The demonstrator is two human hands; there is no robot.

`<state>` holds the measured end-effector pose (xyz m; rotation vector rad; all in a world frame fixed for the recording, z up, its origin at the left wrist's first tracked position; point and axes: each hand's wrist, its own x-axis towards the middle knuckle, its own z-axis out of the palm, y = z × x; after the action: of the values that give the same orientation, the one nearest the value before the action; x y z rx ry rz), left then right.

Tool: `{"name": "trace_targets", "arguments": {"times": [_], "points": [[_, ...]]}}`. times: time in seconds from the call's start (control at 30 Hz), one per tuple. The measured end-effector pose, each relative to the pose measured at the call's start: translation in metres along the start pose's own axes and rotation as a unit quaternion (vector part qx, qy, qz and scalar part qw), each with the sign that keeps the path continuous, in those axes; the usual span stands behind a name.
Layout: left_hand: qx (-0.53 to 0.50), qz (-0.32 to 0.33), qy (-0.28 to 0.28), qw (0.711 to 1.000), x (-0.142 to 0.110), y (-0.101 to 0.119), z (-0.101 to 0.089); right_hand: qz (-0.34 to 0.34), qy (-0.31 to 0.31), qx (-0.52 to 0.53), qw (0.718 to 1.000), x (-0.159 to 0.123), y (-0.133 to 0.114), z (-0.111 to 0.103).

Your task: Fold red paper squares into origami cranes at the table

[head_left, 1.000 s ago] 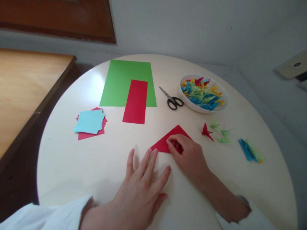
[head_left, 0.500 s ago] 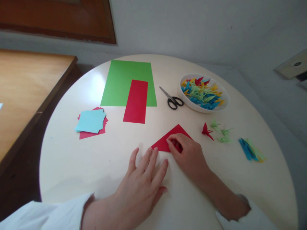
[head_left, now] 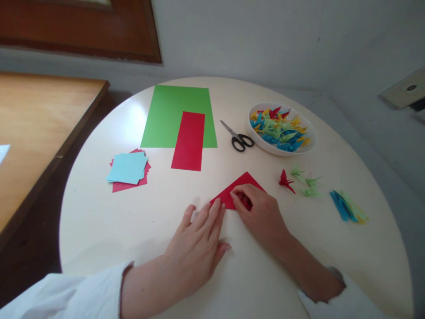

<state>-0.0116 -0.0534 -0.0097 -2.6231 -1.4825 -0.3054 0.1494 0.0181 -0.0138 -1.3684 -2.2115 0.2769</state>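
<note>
A sheet of red paper (head_left: 244,180), folded into a triangle, lies on the white round table in front of me. My left hand (head_left: 199,243) is stretched out flat, its fingertips pressing the left corner and lower edge of the triangle. With fingers curled and thumb against forefinger, my right hand (head_left: 260,210) rests on the paper's right part and covers its right corner. Beyond the right hand sit a small red paper crane (head_left: 285,180) and several pale green folded paper pieces (head_left: 310,182).
At the back left, a red paper strip (head_left: 188,141) overlaps a green sheet (head_left: 166,115). Scissors (head_left: 239,138) lie beside a white bowl (head_left: 310,148) of paper cranes. A stack of light blue and red squares (head_left: 129,168) is at left, folded strips (head_left: 347,207) at right.
My left hand has shifted slightly right along the paper, and its fingers have drawn closer together. The right hand stays almost in place on the triangle.
</note>
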Motion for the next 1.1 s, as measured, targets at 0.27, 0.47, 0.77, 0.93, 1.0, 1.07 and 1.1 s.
{"name": "trace_targets", "arguments": {"times": [0.27, 0.47, 0.77, 0.93, 1.0, 1.07, 1.1], "points": [[0.012, 0.010, -0.006, 1.000, 0.005, -0.002, 0.000, -0.002, -0.004, 0.004, 1.000, 0.000, 0.000, 0.000], [0.009, 0.008, -0.012, 1.000, 0.005, -0.003, 0.001, 0.000, -0.008, 0.006, 1.000, -0.001, 0.000, 0.000], [-0.002, -0.001, -0.021, 1.000, 0.007, -0.002, 0.001, 0.008, -0.017, 0.016, 1.000, -0.001, -0.002, 0.001], [-0.004, -0.008, -0.031, 0.999, 0.010, -0.001, 0.001, 0.010, -0.002, 0.041, 0.999, -0.002, -0.002, 0.001], [-0.006, -0.010, -0.031, 0.999, 0.010, 0.000, 0.001, 0.028, 0.019, 0.067, 0.997, -0.002, -0.001, -0.001], [-0.009, -0.012, -0.029, 0.999, 0.011, 0.000, 0.001, 0.061, 0.042, 0.098, 0.992, -0.002, 0.001, -0.003], [-0.010, -0.013, -0.029, 0.999, 0.011, 0.001, 0.001, 0.081, 0.052, 0.117, 0.988, -0.002, 0.002, -0.003]]}}
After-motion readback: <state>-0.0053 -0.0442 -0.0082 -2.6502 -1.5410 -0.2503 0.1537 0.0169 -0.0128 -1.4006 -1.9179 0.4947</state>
